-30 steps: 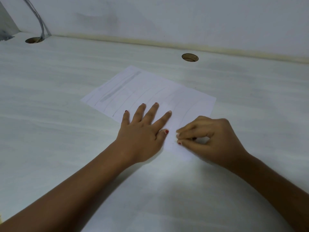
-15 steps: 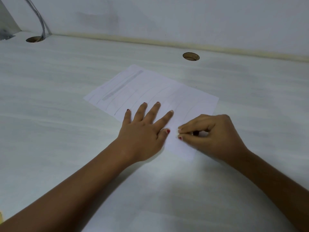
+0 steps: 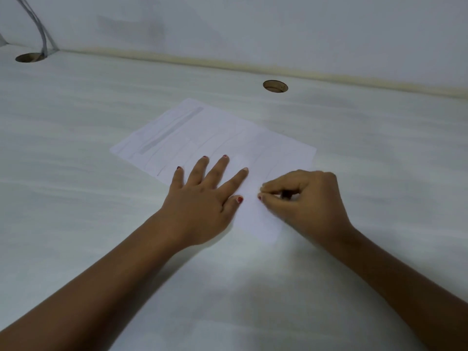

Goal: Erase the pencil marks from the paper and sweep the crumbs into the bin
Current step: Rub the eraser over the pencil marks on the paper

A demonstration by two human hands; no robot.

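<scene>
Midway across a pale white wood-grain bench (image 3: 76, 224), a white rectangular sheet of paper (image 3: 278, 148) lies flat and skewed, one corner pointing to the bench's rear edge. A person's left hand (image 3: 202, 198) presses palm-down on the sheet's near left edge, fingers straight and spread wide, the nails painted red. Just beside it, the right hand (image 3: 309, 201) rests on the sheet's near right part, its thumb and curled fingers pinching a small dark object (image 3: 286, 194), possibly an eraser, though most of it is hidden. A grey shaded pencil band (image 3: 172, 130) and faint pencil lines (image 3: 225, 140) mark the paper's far half. Near the rear edge sits a round brown-rimmed hole (image 3: 275, 86); at the rear left corner a second round hole (image 3: 27, 57) takes grey cables (image 3: 40, 31) coming down along the white wall (image 3: 278, 29).
</scene>
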